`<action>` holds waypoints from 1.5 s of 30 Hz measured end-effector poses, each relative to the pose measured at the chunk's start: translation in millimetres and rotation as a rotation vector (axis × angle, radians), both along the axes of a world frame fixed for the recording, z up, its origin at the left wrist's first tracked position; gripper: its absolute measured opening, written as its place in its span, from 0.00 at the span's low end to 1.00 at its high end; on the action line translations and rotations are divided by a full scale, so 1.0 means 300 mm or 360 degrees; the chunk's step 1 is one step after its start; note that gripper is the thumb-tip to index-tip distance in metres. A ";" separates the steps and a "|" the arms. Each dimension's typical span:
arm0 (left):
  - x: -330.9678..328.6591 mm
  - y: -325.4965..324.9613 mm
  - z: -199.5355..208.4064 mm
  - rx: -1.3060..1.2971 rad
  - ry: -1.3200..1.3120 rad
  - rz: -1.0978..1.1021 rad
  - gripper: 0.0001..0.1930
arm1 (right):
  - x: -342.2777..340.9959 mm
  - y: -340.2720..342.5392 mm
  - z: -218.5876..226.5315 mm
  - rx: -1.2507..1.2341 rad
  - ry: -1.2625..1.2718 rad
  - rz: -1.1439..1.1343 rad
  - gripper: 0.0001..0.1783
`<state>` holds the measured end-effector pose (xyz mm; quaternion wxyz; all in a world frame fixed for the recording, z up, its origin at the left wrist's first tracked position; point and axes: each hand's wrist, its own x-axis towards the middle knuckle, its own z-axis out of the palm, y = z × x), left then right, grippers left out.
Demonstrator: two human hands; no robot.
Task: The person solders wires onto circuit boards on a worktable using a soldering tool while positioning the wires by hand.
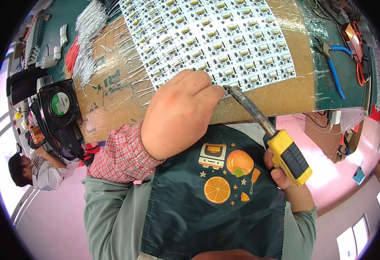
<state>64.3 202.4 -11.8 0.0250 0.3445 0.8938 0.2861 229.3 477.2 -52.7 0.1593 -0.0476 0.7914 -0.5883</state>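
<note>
My left hand (183, 110) rests over the near edge of a large white sheet of circuit boards (259, 56), its fingers pinched together. What they hold, if anything, is hidden beneath the knuckles. In my right hand (278, 171) is a soldering iron (263, 123) with a yellow and black handle. Its dark tip meets the sheet's near edge, right beside my left fingertips. Rows of small components cover the sheet. Thin white wires (144, 91) stick out from its left side.
The sheet lies on a brown board (105, 110) on the bench. Bundles of white wires (88, 34) and red wires (72, 56) lie at left, near a black fan (60, 104). Blue-handled pliers (335, 69) lie at right. Another person (43, 167) sits at far left.
</note>
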 end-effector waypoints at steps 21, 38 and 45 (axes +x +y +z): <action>0.001 -0.001 0.003 0.0004 -0.0046 0.0018 0.09 | -0.010 -0.006 0.010 -0.0205 -0.0075 -0.0034 0.20; -0.001 0.000 0.006 -0.0033 -0.0046 0.0008 0.08 | -0.020 -0.015 0.023 -0.0272 -0.0113 -0.0074 0.24; -0.002 0.001 0.008 -0.0019 -0.0045 0.0027 0.07 | -0.033 -0.027 0.024 -0.0378 -0.0139 -0.0186 0.23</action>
